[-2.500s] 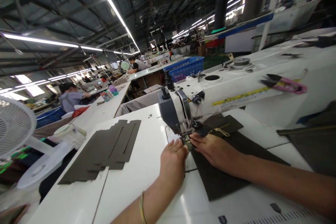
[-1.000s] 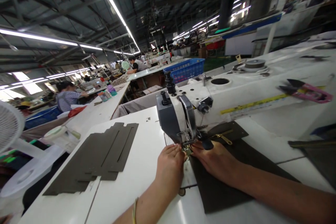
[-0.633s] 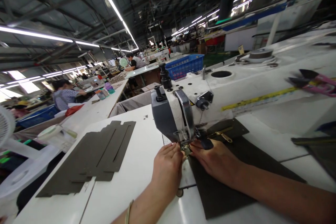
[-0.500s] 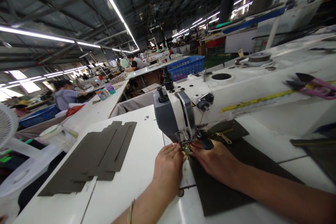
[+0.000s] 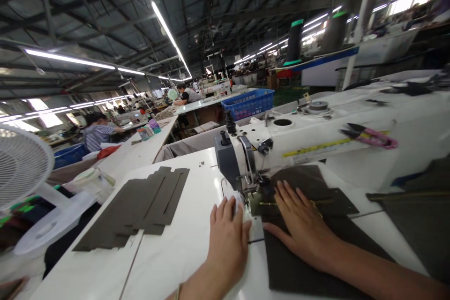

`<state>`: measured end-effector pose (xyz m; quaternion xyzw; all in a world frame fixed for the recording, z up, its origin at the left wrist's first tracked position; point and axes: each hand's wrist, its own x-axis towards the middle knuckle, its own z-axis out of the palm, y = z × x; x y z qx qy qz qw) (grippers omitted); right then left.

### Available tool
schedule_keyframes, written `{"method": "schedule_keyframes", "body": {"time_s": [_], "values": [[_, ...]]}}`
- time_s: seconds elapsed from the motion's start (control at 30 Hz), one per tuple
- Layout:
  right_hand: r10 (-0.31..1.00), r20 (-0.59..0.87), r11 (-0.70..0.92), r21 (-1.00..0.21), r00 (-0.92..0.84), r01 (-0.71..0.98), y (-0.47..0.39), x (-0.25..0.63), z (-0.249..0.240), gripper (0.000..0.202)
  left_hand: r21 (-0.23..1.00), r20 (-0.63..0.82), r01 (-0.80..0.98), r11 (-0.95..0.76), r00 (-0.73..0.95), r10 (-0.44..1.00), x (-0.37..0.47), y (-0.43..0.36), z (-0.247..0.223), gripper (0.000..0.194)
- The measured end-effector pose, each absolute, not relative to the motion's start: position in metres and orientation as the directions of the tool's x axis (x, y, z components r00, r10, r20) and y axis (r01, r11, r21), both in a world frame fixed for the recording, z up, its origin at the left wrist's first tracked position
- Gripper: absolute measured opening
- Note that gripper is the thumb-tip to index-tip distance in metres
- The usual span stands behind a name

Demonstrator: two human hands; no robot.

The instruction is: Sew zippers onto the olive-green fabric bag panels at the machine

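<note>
A white sewing machine point(image 5: 246, 159) with a dark grey head cover stands ahead of me. Just left of its needle area, my left hand point(image 5: 228, 239) rests on the white table with fingers stretched out, holding nothing. My right hand point(image 5: 302, 227) lies flat, fingers spread, on a dark grey-brown fabric piece point(image 5: 298, 274). A yellow-gold zipper point(image 5: 269, 203) runs across that fabric, partly covered by my right hand. The fabric's left edge reaches the presser foot point(image 5: 265, 185). Whether the foot is up or down I cannot tell.
Stacked cut panels point(image 5: 140, 206) lie to the left. Pink-handled thread snips point(image 5: 372, 136) sit on the machine arm above a yellow measuring tape point(image 5: 309, 148). More zippered fabric point(image 5: 418, 215) lies at right. A white fan point(image 5: 24, 168) stands at left; a blue crate point(image 5: 249, 103) and co-workers are beyond.
My left hand has come back from the needle and its fingers have opened out. My right hand has shifted from the needle onto the fabric and flattened. The fabric near the zipper now lies spread out.
</note>
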<state>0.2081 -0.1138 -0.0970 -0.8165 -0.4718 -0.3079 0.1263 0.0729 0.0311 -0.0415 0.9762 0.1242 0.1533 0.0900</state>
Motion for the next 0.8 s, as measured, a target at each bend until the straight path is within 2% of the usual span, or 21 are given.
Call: {"method": "schedule_keyframes", "body": {"time_s": [0.07, 0.13, 0.27, 0.33, 0.4, 0.47, 0.53, 0.7, 0.8], "values": [[0.673, 0.645, -0.535, 0.085, 0.363, 0.841, -0.123, 0.190, -0.101, 0.079, 0.253, 0.183, 0.208, -0.945, 0.949, 0.258, 0.063, 0.014, -0.039, 0.036], [0.671, 0.639, -0.542, 0.076, 0.376, 0.837, -0.127, 0.179, -0.103, 0.077, 0.339, 0.147, 0.207, -0.918, 0.952, 0.269, 0.054, 0.002, -0.039, 0.035], [0.677, 0.583, -0.579, 0.046, 0.449, 0.814, -0.127, 0.179, -0.103, 0.080, 0.609, 0.226, 0.161, -0.777, 0.904, 0.364, 0.039, -0.003, -0.045, 0.036], [0.663, 0.592, -0.592, 0.039, 0.459, 0.805, -0.129, 0.180, -0.104, 0.083, 0.782, 0.246, 0.095, -0.616, 0.861, 0.446, 0.033, 0.000, -0.046, 0.035], [0.652, 0.623, -0.582, 0.046, 0.432, 0.812, -0.133, 0.177, -0.108, 0.084, 0.927, 0.138, 0.085, -0.366, 0.831, 0.540, 0.030, 0.001, -0.047, 0.033], [0.647, 0.644, -0.568, 0.048, 0.409, 0.822, -0.139, 0.170, -0.113, 0.085, 0.983, -0.027, 0.126, -0.136, 0.823, 0.567, 0.030, -0.001, -0.047, 0.032], [0.649, 0.637, -0.562, 0.032, 0.417, 0.826, -0.143, 0.164, -0.117, 0.086, 0.986, -0.115, 0.162, -0.038, 0.826, 0.551, 0.034, -0.005, -0.047, 0.031], [0.696, 0.538, -0.569, 0.011, 0.475, 0.822, -0.147, 0.159, -0.113, 0.085, 0.975, -0.059, 0.166, -0.151, 0.838, 0.543, 0.045, -0.014, -0.042, 0.033], [0.733, 0.454, -0.577, 0.020, 0.507, 0.817, -0.148, 0.157, -0.104, 0.084, 0.897, 0.122, 0.109, -0.428, 0.870, 0.478, 0.049, -0.019, -0.037, 0.043]]}}
